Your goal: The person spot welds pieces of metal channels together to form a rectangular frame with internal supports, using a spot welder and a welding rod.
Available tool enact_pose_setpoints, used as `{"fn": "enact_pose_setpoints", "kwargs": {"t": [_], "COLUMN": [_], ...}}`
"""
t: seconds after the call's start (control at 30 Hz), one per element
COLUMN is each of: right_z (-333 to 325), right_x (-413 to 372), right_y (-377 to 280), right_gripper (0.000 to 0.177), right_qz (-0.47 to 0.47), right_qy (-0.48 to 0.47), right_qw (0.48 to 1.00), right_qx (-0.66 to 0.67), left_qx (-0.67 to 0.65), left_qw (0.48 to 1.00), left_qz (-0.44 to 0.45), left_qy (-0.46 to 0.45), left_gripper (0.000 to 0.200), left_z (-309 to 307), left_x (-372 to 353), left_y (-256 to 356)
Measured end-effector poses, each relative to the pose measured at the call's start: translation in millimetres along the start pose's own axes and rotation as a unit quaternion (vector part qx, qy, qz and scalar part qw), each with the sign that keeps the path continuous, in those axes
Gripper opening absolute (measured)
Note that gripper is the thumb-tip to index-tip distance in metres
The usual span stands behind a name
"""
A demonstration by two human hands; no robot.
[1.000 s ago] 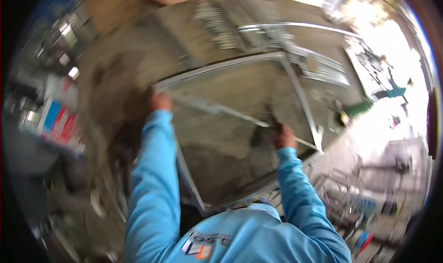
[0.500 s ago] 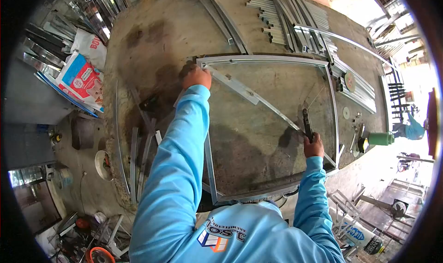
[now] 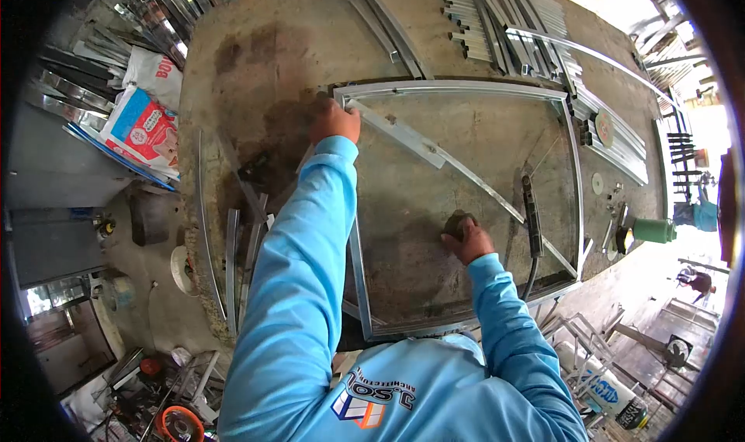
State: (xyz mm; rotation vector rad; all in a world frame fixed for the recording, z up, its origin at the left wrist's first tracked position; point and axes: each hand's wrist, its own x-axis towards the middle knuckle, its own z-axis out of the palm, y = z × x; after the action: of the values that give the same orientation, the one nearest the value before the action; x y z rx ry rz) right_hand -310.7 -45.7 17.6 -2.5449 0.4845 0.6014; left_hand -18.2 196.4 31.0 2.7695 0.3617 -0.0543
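Observation:
A rectangular metal frame [image 3: 473,90] lies on the stained table, with a flat metal bar [image 3: 403,141] running diagonally across it. My left hand [image 3: 337,121] is closed at the frame's upper left corner, around the corner and the end of the bar. Inside the frame, my right hand [image 3: 469,242] is off the bar, its fingers bent near a small dark round spot or object; what it holds, if anything, is hidden. A black welding electrode holder [image 3: 532,217] with a thin rod rests across the bar's lower right part, its cable leading toward my body.
Metal tubes [image 3: 613,139] and strips are stacked at the upper right. A green cylinder [image 3: 654,230] stands by the right edge, near small discs and tools. Loose bars [image 3: 232,271] lie on the left. Printed bags [image 3: 143,131] are beyond the left edge. A person is far right.
My right hand has let go of the black holder and moved left, into the frame's interior. The holder now lies across the bar. My left hand stays at the corner.

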Motion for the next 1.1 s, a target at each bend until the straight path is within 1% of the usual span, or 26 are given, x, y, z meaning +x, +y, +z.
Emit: {"fn": "enact_pose_setpoints", "kwargs": {"t": [0.03, 0.07, 0.13, 0.17, 0.2, 0.27, 0.3, 0.33, 0.37, 0.4, 0.43, 0.47, 0.5, 0.53, 0.6, 0.63, 0.7, 0.8, 0.9, 0.93, 0.97, 1.0, 1.03, 1.07, 1.1], "right_z": [-5.4, -9.5, -14.2, -13.0, -11.1, -12.5, -4.3, 1.9, 5.5, 6.3, -3.8, -8.8, -12.6, -13.5, -10.8, -10.4, -9.3, -9.0, -6.2, -5.0, -5.3, -5.7, -5.6, -5.6, -6.0], "right_x": [2.5, 3.3, 4.1, 8.9, 11.3, 11.8, 8.5, 7.7, 8.6, 9.9, 7.9, 5.6, 5.6, 7.4, 6.6, 6.3, 7.0, 6.8, 6.2, 5.1, 3.1, 1.5, -1.2, -2.2, -1.0], "right_y": [-1.9, -2.0, 5.8, 9.8, 14.3, 8.2, 15.8, 19.5, 21.0, 20.8, 8.8, 6.3, 4.1, 2.4, 2.0, 1.6, 2.4, 1.3, 3.2, 3.7, 2.0, 0.3, -1.7, -3.5, -4.8], "right_gripper": [0.065, 0.065, 0.065, 0.065, 0.065, 0.065, 0.055, 0.055, 0.056, 0.056, 0.057, 0.057, 0.062, 0.068, 0.067, 0.066, 0.065, 0.062, 0.060, 0.059, 0.059, 0.058, 0.057, 0.057, 0.057], "right_qz": [0.024, 0.031, -0.006, -0.017, -0.007, 0.020, -0.038, -0.033, -0.043, -0.052, -0.009, -0.007, 0.002, 0.008, 0.007, 0.009, 0.010, 0.008, -0.006, -0.014, -0.019, -0.028, -0.038, -0.044, -0.033], "right_qy": [-0.048, -0.055, -0.090, -0.119, -0.128, -0.139, -0.074, -0.083, -0.069, -0.052, -0.087, -0.091, -0.111, -0.130, -0.125, -0.117, -0.119, -0.119, -0.102, -0.089, -0.089, -0.064, -0.040, -0.040, -0.042], "right_qw": [0.998, 0.998, 0.995, 0.992, 0.991, 0.990, 0.996, 0.996, 0.997, 0.997, 0.996, 0.996, 0.993, 0.991, 0.991, 0.993, 0.992, 0.993, 0.995, 0.996, 0.996, 0.997, 0.998, 0.998, 0.998], "right_qx": [0.020, 0.024, 0.036, 0.024, 0.025, 0.006, 0.015, 0.020, 0.016, 0.013, 0.008, 0.013, 0.028, 0.042, 0.038, 0.030, 0.027, 0.015, 0.009, 0.011, 0.007, 0.016, 0.024, 0.020, 0.014], "left_qx": [-0.004, 0.003, -0.082, -0.089, -0.157, -0.102, -0.095, -0.072, -0.050, -0.042, -0.052, -0.062, -0.054, -0.050, 0.006, 0.007, 0.050, 0.070, 0.032, 0.030, 0.039, 0.047, 0.066, 0.064, 0.046], "left_qw": [1.000, 1.000, 0.993, 0.994, 0.983, 0.979, 0.982, 0.988, 0.993, 0.993, 0.994, 0.994, 0.996, 0.996, 0.997, 0.996, 0.997, 0.994, 0.995, 0.995, 0.996, 0.997, 0.987, 0.987, 0.993], "left_qz": [-0.008, -0.007, 0.044, 0.028, 0.059, 0.083, 0.080, 0.074, 0.069, 0.071, 0.060, 0.048, 0.039, 0.040, 0.038, 0.038, 0.033, 0.039, 0.034, 0.031, 0.032, 0.032, 0.078, 0.072, 0.067], "left_qy": [0.001, -0.007, 0.073, 0.056, 0.079, 0.154, 0.144, 0.115, 0.087, 0.082, 0.078, 0.075, 0.060, 0.061, 0.074, 0.077, 0.049, 0.077, 0.089, 0.092, 0.076, 0.061, 0.124, 0.128, 0.085], "left_gripper": [0.038, 0.038, 0.038, 0.038, 0.046, 0.038, 0.038, 0.037, 0.037, 0.037, 0.037, 0.037, 0.039, 0.039, 0.038, 0.038, 0.041, 0.046, 0.049, 0.049, 0.048, 0.048, 0.055, 0.055, 0.059], "left_z": [3.6, 21.8, 76.5, 60.7, 71.7, 81.7, 80.8, 62.6, 50.1, 45.9, 43.3, 45.6, 45.9, 44.9, 43.1, 39.8, 34.4, 55.4, 76.3, 69.5, 60.0, 48.7, 49.5, 49.3, 50.7], "left_x": [-1.1, 10.5, 34.4, 25.4, 33.6, 36.1, 31.0, 26.1, 22.4, 20.2, 19.2, 19.4, 22.0, 22.6, 21.2, 20.2, 17.6, 27.7, 34.4, 28.9, 19.5, 13.9, 13.7, 14.6, 12.9], "left_y": [-1.2, -8.7, -31.6, -24.3, -29.1, -31.9, -35.4, -28.7, -24.0, -22.0, -19.5, -20.5, -21.1, -20.9, -20.6, -19.1, -15.5, -23.1, -30.7, -25.9, -21.1, -16.8, -17.5, -19.6, -20.0]}}
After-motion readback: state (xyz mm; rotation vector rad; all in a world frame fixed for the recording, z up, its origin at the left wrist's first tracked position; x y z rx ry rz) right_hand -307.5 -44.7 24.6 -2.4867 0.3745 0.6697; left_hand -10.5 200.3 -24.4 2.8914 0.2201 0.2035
